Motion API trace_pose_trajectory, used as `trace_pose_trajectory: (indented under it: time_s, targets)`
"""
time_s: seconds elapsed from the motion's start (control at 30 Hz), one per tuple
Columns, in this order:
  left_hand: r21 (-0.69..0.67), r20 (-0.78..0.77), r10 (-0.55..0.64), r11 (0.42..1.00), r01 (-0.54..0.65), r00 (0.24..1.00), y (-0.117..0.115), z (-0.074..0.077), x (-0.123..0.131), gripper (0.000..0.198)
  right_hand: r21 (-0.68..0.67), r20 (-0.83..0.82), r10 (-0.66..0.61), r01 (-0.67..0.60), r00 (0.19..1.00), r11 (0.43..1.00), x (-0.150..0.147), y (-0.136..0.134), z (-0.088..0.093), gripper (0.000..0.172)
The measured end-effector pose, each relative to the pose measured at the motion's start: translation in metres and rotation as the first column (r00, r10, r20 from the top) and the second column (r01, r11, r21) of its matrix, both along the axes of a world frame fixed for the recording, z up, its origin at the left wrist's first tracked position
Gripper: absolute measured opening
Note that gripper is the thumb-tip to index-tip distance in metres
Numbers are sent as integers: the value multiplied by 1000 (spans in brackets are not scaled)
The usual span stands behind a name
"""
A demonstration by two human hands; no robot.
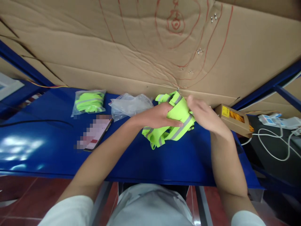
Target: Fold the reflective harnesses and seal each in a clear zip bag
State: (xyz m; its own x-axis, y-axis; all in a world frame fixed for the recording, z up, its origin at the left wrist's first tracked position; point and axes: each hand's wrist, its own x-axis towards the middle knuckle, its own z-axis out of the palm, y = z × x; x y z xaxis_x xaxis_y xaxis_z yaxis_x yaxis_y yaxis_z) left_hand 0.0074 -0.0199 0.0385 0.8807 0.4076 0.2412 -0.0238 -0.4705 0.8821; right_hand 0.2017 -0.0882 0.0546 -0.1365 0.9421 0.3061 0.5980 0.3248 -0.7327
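Two hands, one reflective vest (179, 110): left hand (160, 115) gripping it; right hand (202, 113) at its right edge, finger pose too blurred to tell.

Strap bundle (181, 110): fluorescent yellow-green, lengthwise grey stripes
Bagged bundle (90, 106): same yellow-green, grey striping
Loose bag (131, 106): clear, milky white
Worktop (150, 166): deep blue
Cardboard (77, 47): tan, marked with red curves and rings
Box (235, 125): brown; label (225, 111) yellow, contents (236, 116) orange
Floor (54, 194): dark red tiles, pale joint lines
Sleeves (72, 212): pale, almost white
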Motion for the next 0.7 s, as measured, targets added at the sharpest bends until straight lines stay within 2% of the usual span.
trace_pose_trajectory:
  time_s: [0.07,0.13,0.17,0.23,0.27,0.3,0.37,0.47,0.57,0.63,0.7]
  targets:
    - [-52,33,27,998,-25,999,-3,-2,3,18,-16,88,4,-2,996,1000,-5,-8,6,46]
    - [-227,53,39,974,-26,998,-6,-3,6,19,38,92,-45,41,995,998,-11,-11,8,47]
    - [-360,54,30,933,-8,998,-8,-4,7,23,87,78,-73,66,994,994,-13,-11,8,48]
    - [-611,49,-28,790,53,998,-11,-7,9,32,196,57,-135,122,989,973,-15,-10,8,50]
    - [-692,61,-69,716,92,996,-12,-9,11,36,246,54,-177,159,983,956,-15,-9,8,51]
    - [-739,81,-109,660,134,991,-14,-11,14,38,286,54,-220,196,974,938,-15,-9,8,52]
    - [-764,121,-170,613,201,978,-17,-17,20,37,345,72,-272,232,960,909,-13,-9,8,53]
    - [-772,131,-135,608,186,982,-21,-24,28,36,445,144,-253,165,957,880,-12,-9,5,55]
    - [-773,105,-15,628,91,994,-23,-22,29,41,578,224,-317,136,921,804,-8,-7,-1,62]
    - [-710,88,51,703,27,995,-23,-14,24,39,658,266,-409,146,873,739,-4,-5,-5,66]
    - [-528,43,137,844,-94,990,-23,-1,16,34,703,298,-478,149,826,696,1,-4,-6,67]
